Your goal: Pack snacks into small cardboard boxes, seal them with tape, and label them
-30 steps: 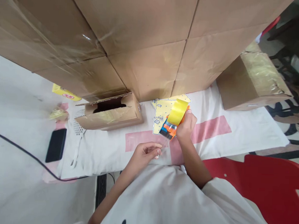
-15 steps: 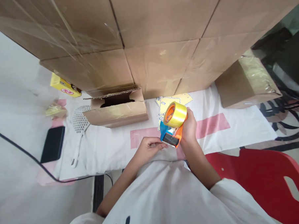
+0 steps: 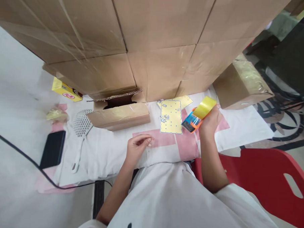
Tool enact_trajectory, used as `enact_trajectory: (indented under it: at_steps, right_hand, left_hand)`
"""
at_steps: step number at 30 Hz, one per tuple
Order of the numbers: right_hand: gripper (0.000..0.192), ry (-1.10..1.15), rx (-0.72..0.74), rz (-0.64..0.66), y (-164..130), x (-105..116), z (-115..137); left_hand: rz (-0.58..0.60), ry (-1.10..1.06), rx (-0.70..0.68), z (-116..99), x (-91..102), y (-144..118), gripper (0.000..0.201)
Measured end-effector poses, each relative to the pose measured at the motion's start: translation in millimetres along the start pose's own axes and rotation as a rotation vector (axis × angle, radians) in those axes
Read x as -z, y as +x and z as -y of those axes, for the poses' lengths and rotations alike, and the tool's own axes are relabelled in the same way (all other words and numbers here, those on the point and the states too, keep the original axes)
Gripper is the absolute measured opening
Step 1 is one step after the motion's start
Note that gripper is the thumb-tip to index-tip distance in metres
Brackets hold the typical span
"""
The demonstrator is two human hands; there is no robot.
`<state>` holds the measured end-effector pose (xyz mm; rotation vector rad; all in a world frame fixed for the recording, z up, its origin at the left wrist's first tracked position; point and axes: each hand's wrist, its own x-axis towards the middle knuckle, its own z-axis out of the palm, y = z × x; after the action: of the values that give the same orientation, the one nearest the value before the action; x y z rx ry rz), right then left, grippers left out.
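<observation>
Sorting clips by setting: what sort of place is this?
Probably a small packing workspace: a wall of stacked cardboard boxes, a tape dispenser in the right hand, and a cloth-covered table.

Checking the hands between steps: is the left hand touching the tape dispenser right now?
Apart. The head view shows the left hand over the white cloth, with pink-striped cloth between it and the tape dispenser, which the right hand alone holds.
</observation>
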<state>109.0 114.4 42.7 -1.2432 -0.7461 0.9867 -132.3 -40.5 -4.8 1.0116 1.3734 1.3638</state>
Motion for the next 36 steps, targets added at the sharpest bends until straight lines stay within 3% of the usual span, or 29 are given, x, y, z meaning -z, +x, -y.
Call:
enact_trajectory:
  at_steps: [6,9,12,14,15,19,20,22,25,28,30,33,35,36]
  right_hand:
    - [0.042,-0.197,0.03,-0.025,39.3,38.9,-26.0]
    - [0.039,-0.519,0.018,0.0,47.4,61.3,-9.4]
    - [0.033,-0.884,0.187,-0.014,35.6,65.8,24.4]
    - [0.028,-0.905,0.293,0.082,14.4,49.1,45.6]
    - [0.027,-0.837,0.309,0.217,1.0,35.0,53.2]
    - [0.025,-0.668,0.285,0.983,-52.8,-37.4,59.3]
    - [0.024,-0.652,0.306,1.133,-62.5,-53.8,56.3]
    - [0.017,-0.62,0.417,1.315,-74.7,-79.1,49.6]
    - [0.017,-0.578,0.637,1.392,-77.0,-97.8,47.0]
    - [0.023,-0.512,0.695,1.251,-67.3,-103.5,59.3]
    - [0.024,-0.486,0.667,1.135,-60.2,-108.4,72.1]
    - [0.023,-0.523,0.617,1.203,-55.7,-126.5,86.2]
    - [0.022,-0.525,0.54,1.296,-56.6,-146.9,88.7]
    - [0.023,-0.512,0.489,1.327,-57.4,-158.9,88.2]
  left_hand:
    - [-0.232,-0.087,-0.02,-21.1,14.3,6.4,0.027]
    - [-0.253,-0.106,-0.035,-31.9,18.3,9.2,0.026]
    - [-0.223,-0.123,-0.053,-42.2,21.3,11.4,0.023]
    - [-0.2,-0.138,-0.051,-47.3,21.4,12.1,0.023]
    - [-0.19,-0.146,-0.051,-49.0,20.6,12.0,0.023]
    - [-0.157,-0.157,-0.066,-52.7,13.4,9.1,0.025]
    - [-0.155,-0.15,-0.07,-53.4,11.8,8.1,0.025]
    - [-0.156,-0.121,-0.073,-54.9,10.6,6.3,0.027]
    - [-0.162,-0.034,-0.012,-57.0,17.1,4.3,0.041]
    - [-0.212,0.068,0.127,-60.0,32.8,0.8,0.077]
    - [-0.349,0.154,0.122,-64.0,46.4,-0.8,0.07]
    - [-0.641,0.421,-0.135,-71.6,72.4,8.6,0.031]
    - [-0.759,0.602,-0.348,-73.4,94.2,27.5,0.027]
    - [-0.776,0.645,-0.419,-72.3,105.8,39.9,0.035]
